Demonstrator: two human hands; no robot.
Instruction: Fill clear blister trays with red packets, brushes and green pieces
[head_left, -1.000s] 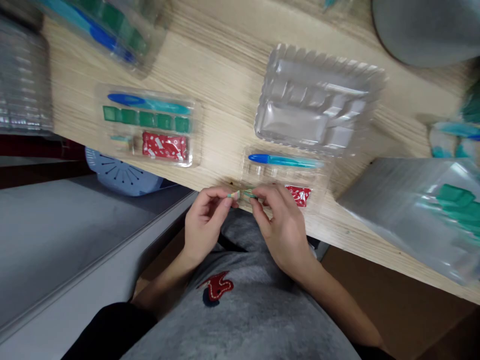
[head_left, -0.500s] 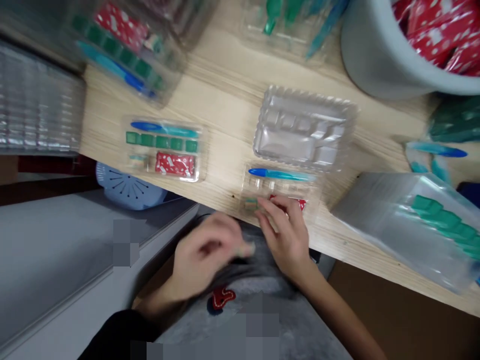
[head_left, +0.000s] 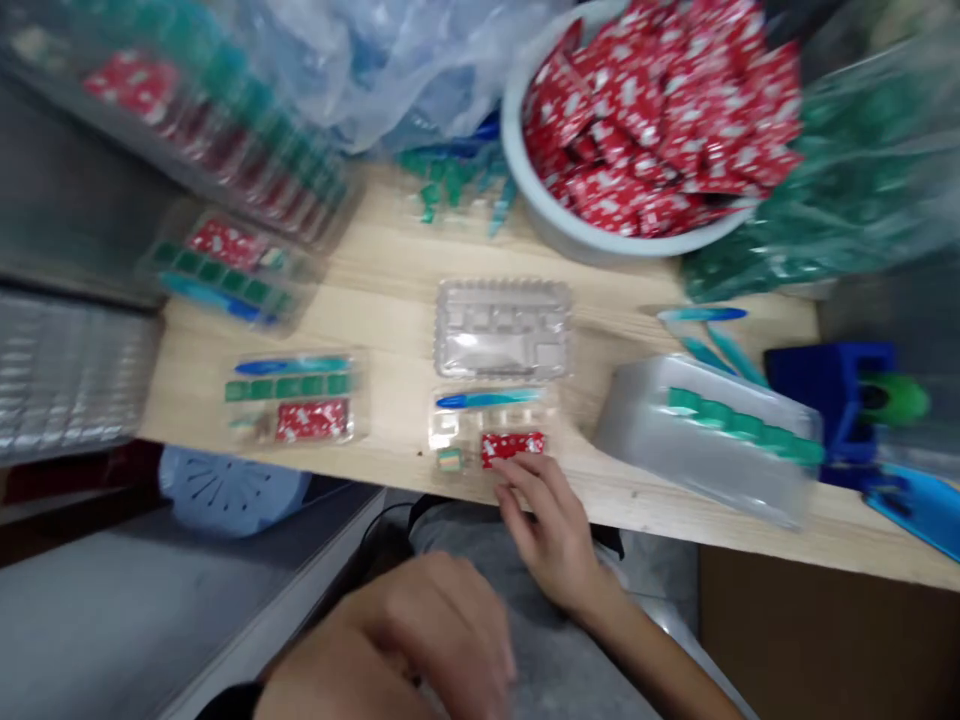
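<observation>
Low centre of frame, the red packet (head_left: 513, 445) looks light, slick, best pinched by its edges; the right hand (head_left: 553, 530) is there, fingers parted. Blurred left hand (head_left: 439, 625): can't tell.

My clear tray (head_left: 445, 436) lies flat before me: a blue pen (head_left: 487, 399) along its far side, dark end left; nearer me, a small green-and-tan block (head_left: 450, 459) at left, a white-patterned red packet (head_left: 513, 445) at right.
</observation>
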